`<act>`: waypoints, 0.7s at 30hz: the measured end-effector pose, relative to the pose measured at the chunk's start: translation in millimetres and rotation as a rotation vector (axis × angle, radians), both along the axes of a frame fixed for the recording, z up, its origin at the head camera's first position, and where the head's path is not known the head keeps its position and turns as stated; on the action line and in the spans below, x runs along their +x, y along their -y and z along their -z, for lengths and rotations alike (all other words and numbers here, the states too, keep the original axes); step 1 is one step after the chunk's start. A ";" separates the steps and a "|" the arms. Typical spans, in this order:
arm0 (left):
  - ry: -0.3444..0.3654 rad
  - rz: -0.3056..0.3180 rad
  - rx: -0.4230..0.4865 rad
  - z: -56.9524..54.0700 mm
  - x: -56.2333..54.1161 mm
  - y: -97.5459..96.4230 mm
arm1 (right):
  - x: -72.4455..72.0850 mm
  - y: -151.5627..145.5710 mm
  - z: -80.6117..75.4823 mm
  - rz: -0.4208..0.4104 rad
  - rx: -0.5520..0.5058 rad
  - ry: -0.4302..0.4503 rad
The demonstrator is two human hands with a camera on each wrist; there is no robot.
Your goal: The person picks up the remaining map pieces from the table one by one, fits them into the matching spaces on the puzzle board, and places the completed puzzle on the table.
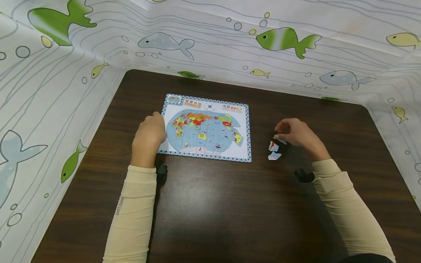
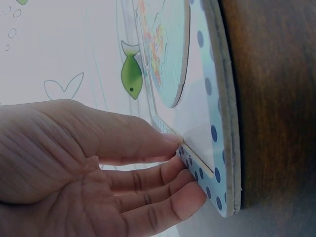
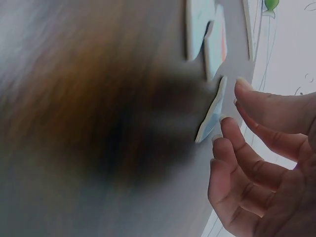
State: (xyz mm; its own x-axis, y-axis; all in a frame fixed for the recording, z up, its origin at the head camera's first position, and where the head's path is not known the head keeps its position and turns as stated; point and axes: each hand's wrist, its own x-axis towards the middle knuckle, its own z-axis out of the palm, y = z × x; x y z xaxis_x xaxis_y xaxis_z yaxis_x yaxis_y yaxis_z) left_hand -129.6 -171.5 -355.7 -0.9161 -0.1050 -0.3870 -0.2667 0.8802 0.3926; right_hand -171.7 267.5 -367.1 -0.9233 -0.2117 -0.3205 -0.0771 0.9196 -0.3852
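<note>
A world-map jigsaw puzzle board with a dotted blue border lies on the table in the head view, gaps showing at the right of its map. At its left edge, my left hand grips the border, with thumb and curled fingers at the rim in the left wrist view. My right hand is right of the board, just over a loose puzzle piece. Its thumb and index finger stand apart, the index fingertip right at the piece's edge. Beside it lie a piece with a red patch and a pale blue piece.
The dark wooden table is bordered at the back and sides by a white sheet printed with fish. Black wrist mounts hang under both cream sleeves.
</note>
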 end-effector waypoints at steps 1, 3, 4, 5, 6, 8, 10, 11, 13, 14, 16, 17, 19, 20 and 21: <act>0.001 -0.001 0.001 -0.1 0.0 -0.1 | -0.1 -2.4 0.3 -0.004 0.002 0.001; 0.002 -0.003 0.003 -0.1 0.1 -0.1 | -0.2 -6.5 1.3 -0.009 0.005 0.001; 0.002 -0.003 0.003 0.0 0.1 -0.1 | -0.3 -8.0 1.9 -0.009 0.006 0.003; 0.001 -0.003 0.004 0.0 0.1 -0.1 | -0.1 -9.6 2.5 -0.009 0.006 0.004; 0.001 -0.004 0.005 0.1 0.2 -0.1 | 0.2 -10.7 3.1 -0.008 0.006 0.004; 0.000 -0.004 0.006 0.4 0.4 0.0 | 0.8 -12.3 4.9 0.000 0.010 0.009; -0.001 -0.004 0.006 0.4 0.7 0.1 | 1.3 -13.5 6.9 0.008 0.014 0.010; -0.002 -0.004 0.004 0.4 0.8 0.1 | 1.6 -14.1 7.9 0.010 0.013 0.008; -0.005 -0.004 0.001 0.2 0.8 0.0 | 2.4 -14.6 9.3 0.015 0.012 0.005; -0.007 -0.004 -0.001 0.2 0.8 0.0 | 2.8 -14.8 9.7 0.015 0.011 0.003; -0.011 -0.003 -0.004 0.2 0.7 -0.1 | 3.1 -15.0 10.4 0.013 0.010 -0.002; -0.012 -0.002 -0.005 0.2 0.6 -0.2 | 3.1 -15.1 10.6 0.013 0.010 -0.002; -0.013 -0.003 -0.004 0.2 0.5 -0.3 | 3.0 -14.9 10.6 0.013 0.008 -0.001; -0.013 -0.002 -0.004 0.3 0.5 -0.3 | 2.9 -15.0 10.7 0.014 0.004 0.003; -0.011 -0.002 -0.004 0.2 0.4 -0.4 | 2.8 -14.9 10.9 0.015 0.001 0.003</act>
State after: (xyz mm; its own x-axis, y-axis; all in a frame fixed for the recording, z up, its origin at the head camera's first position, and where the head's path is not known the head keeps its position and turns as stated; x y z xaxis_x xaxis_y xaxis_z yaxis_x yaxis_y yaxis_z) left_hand -129.3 -171.2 -355.9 -0.9201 -0.1083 -0.3763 -0.2641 0.8811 0.3923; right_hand -168.9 282.4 -378.0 -0.9255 -0.1973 -0.3234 -0.0619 0.9209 -0.3848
